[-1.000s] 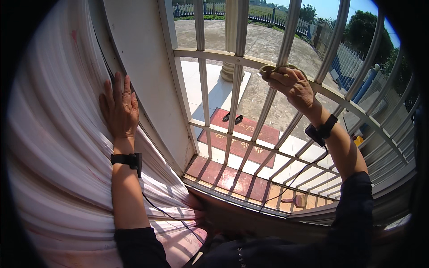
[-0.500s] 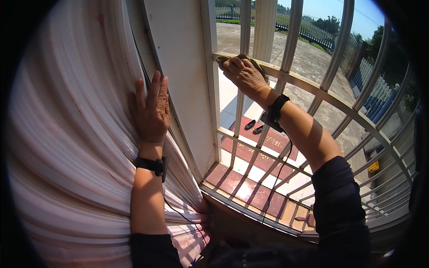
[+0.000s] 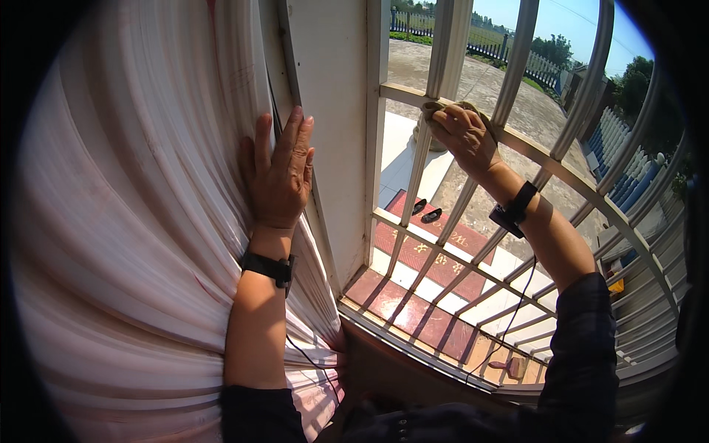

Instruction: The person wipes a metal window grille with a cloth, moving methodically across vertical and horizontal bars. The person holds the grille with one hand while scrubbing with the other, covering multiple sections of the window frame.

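My left hand (image 3: 281, 177) lies flat against the gathered pale pink-white curtain (image 3: 155, 214), its fingers stretched up beside the edge of the white window frame (image 3: 336, 133). No object is in it. To the right, my right hand (image 3: 467, 142) is closed round an olive-green cloth (image 3: 434, 111) and presses it onto the upper horizontal rail (image 3: 539, 156) of the metal window grille, where an upright bar crosses. Part of the cloth is hidden under my fingers. A black band with a small box sits on each wrist.
Upright bars (image 3: 517, 63) and a lower rail (image 3: 473, 264) fill the window. A small brush-like thing (image 3: 509, 367) with a reddish handle lies on the sill. Outside are a red mat (image 3: 399, 247), dark shoes (image 3: 431, 215) and a paved yard. A thin black cable (image 3: 517, 314) hangs from my right wrist.
My right hand has slid the cloth rightward along the upper rail, away from the frame. My left hand stays on the curtain. The whole view has shifted slightly.
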A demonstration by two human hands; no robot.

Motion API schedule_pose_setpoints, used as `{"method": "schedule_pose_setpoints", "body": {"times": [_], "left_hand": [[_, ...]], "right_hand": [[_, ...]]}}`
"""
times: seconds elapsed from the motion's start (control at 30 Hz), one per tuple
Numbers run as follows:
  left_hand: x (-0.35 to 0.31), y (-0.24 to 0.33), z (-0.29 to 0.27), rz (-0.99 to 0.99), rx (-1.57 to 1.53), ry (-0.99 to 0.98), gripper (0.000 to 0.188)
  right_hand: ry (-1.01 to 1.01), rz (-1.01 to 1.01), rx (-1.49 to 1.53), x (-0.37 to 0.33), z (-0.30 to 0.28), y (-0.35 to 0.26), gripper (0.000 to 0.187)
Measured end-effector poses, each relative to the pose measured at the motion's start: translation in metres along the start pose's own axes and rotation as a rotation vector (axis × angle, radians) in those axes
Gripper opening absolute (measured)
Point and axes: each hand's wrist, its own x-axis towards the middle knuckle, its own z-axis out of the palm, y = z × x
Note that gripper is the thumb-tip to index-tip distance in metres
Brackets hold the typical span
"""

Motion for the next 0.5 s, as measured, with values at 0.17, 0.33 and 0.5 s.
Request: {"method": "schedule_pose_setpoints", "body": {"times": [0.17, 0.33, 0.5], "left_hand": [[0.0, -0.001, 0.002, -0.012, 0.016, -0.014, 0.04], [-0.003, -0.002, 0.005, -0.019, 0.05, -0.024, 0.041], [-0.001, -0.002, -0.001, 0.001, 0.033, -0.044, 0.044]], "right_hand": [[0.034, -0.033, 0.008, 0.075, 0.096, -0.023, 0.019], [-0.089, -0.058, -0.172, 0.048, 0.061, -0.014, 0.012], [-0.229, -0.013, -0.184, -0.043, -0.053, 0.018, 0.026]]}}
